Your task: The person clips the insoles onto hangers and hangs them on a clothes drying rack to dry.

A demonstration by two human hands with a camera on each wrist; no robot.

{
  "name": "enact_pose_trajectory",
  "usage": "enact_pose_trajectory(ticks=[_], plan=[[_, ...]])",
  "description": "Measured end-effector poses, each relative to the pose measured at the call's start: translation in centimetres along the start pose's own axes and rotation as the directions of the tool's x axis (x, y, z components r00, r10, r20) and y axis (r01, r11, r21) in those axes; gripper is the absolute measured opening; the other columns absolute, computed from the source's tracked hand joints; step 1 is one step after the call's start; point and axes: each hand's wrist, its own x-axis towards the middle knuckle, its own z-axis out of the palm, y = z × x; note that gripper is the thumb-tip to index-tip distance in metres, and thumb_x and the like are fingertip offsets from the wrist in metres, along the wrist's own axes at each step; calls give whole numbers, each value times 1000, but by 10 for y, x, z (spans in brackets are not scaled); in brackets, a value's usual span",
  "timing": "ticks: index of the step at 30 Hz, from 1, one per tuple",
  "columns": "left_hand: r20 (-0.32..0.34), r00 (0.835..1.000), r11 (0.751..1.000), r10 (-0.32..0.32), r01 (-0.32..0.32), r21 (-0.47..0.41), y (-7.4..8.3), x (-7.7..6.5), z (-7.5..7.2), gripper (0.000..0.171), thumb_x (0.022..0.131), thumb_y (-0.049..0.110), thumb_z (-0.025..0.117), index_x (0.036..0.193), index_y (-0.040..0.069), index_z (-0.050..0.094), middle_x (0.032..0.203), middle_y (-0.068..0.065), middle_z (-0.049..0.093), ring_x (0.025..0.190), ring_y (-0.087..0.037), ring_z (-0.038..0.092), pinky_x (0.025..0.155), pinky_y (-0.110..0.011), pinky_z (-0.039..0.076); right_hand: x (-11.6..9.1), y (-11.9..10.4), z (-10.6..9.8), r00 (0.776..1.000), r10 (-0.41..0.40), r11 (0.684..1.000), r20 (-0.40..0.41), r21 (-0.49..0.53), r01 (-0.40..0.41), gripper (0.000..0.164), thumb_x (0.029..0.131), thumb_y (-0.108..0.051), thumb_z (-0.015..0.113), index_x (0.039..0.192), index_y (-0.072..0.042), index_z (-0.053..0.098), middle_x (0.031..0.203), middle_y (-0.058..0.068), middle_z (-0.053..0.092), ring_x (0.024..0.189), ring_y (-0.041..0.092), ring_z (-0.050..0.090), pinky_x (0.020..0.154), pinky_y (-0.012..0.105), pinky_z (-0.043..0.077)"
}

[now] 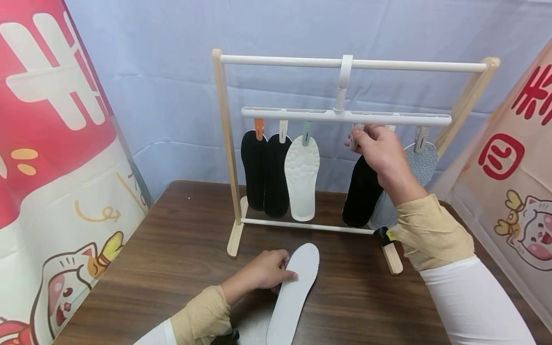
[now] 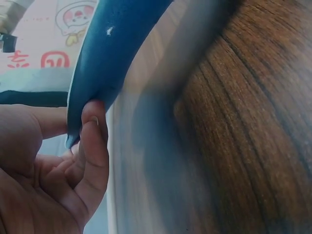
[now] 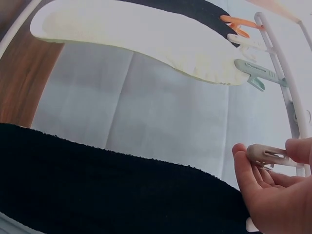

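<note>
My left hand pinches a white insole by its side edge, thumb on the upper face, in front of the rack. In the left wrist view the insole shows a blue face, with fingertips pressed against it. Up at the hanger, my right hand grips a pale grey clip between thumb and fingers. No insole shows in that clip's jaws. Just left of it, a white insole hangs from a green clip. A black insole hangs below my right hand, its top hidden.
A white clip hanger hooks over the top bar of a wooden-ended rack. Two black insoles hang at its left, a grey-blue insole at its right. The rack's foot stands on the brown table.
</note>
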Motion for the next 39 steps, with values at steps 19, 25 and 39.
enact_pose_trajectory(ticks=[19, 25, 39], plan=[[-28, 997, 998, 65, -65, -8, 11, 9, -7, 21, 92, 23, 76, 88, 11, 59, 66, 2, 58, 46, -18, 64, 48, -28, 50, 10, 8, -4, 998, -17, 941, 63, 338, -6, 24, 105, -21, 55, 116, 1, 56, 95, -8, 69, 94, 4, 66, 88, 19, 48], [-42, 995, 996, 90, -91, -25, 17, 11, -11, 21, 94, 24, 73, 88, 12, 57, 68, 2, 59, 49, -20, 64, 50, -29, 49, 10, 10, -3, 996, -17, 887, 85, 460, -24, 19, 104, -18, 57, 111, -1, 54, 94, -5, 69, 92, 6, 68, 87, 19, 49], [-60, 990, 992, 127, -127, 1, 36, 17, -16, 22, 97, 26, 69, 84, 14, 57, 64, 3, 56, 52, -11, 55, 51, -26, 42, 6, 7, 0, 997, 33, 827, 67, 558, -65, 16, 103, -16, 60, 110, -3, 53, 89, -4, 71, 85, 6, 71, 85, 20, 49]])
